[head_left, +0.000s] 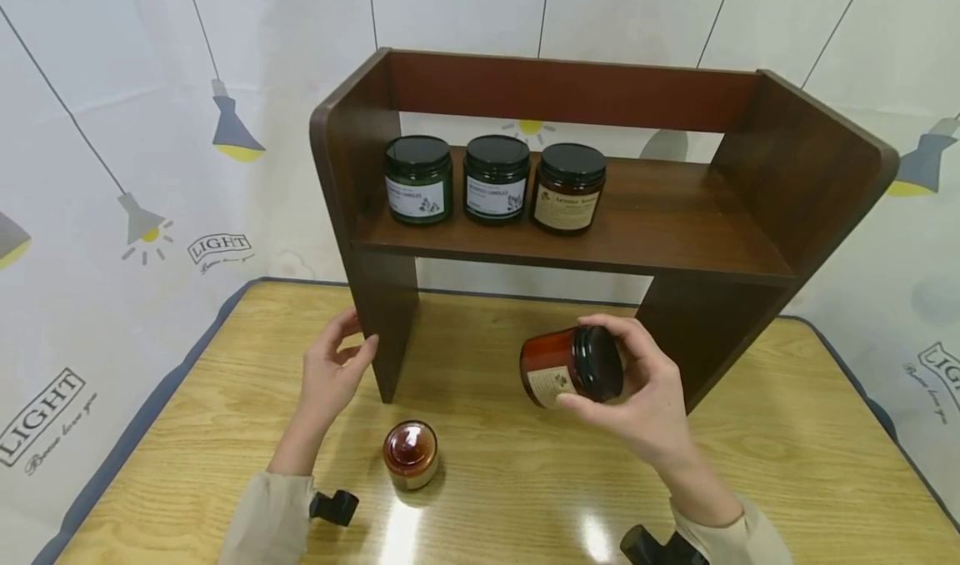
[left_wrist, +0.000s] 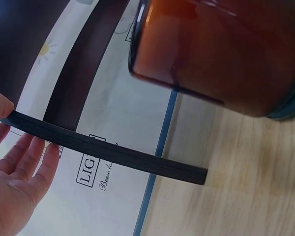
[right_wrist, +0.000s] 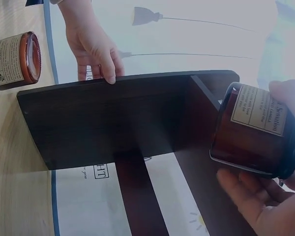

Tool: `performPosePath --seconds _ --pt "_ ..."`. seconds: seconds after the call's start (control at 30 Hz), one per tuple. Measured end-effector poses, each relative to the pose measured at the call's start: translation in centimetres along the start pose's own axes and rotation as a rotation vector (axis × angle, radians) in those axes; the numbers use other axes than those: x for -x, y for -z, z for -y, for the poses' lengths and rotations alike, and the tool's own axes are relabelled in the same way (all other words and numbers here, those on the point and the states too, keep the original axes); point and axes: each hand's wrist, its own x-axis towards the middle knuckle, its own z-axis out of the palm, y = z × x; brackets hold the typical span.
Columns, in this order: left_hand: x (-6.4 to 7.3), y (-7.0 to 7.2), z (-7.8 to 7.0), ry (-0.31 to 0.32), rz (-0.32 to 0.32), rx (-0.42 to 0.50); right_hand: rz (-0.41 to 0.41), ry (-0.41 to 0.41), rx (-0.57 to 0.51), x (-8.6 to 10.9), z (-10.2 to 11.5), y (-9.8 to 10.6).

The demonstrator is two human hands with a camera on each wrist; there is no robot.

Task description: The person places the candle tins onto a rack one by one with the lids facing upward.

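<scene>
My right hand [head_left: 651,390] grips an amber candle jar [head_left: 546,357] by its black-lidded end, tilted on its side in front of the shelf's lower opening. Its cream label shows in the head and right wrist views. My left hand [head_left: 330,373] pinches the front edge of the dark wooden shelf's left side panel [head_left: 390,332], thumb on one face and fingers on the other. On the table near that panel, a second amber candle jar [head_left: 411,452] stands upside down, glass base up. It looms large in the left wrist view [left_wrist: 211,54].
On the upper board [head_left: 660,215] stand two green candle jars [head_left: 418,180] with white labels and one amber jar [head_left: 568,188] with a cream label, all black-lidded. The shelf stands on a wood-grain table [head_left: 487,498] before a lamp-patterned backdrop [head_left: 225,182].
</scene>
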Motion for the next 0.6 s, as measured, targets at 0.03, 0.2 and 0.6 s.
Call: performPosePath --seconds 0.03,0.2,0.6 --pt "0.0 0.0 0.01 0.0 -0.001 0.0 0.001 0.009 -0.003 -0.01 0.0 -0.03" --pt "0.03 -0.02 0.03 0.001 -0.006 0.0 -0.035 0.061 -0.01 -0.12 -0.21 0.04" --pt "0.0 0.03 0.55 -0.004 -0.002 0.004 -0.178 0.088 -0.246 -0.4 -0.23 0.37"
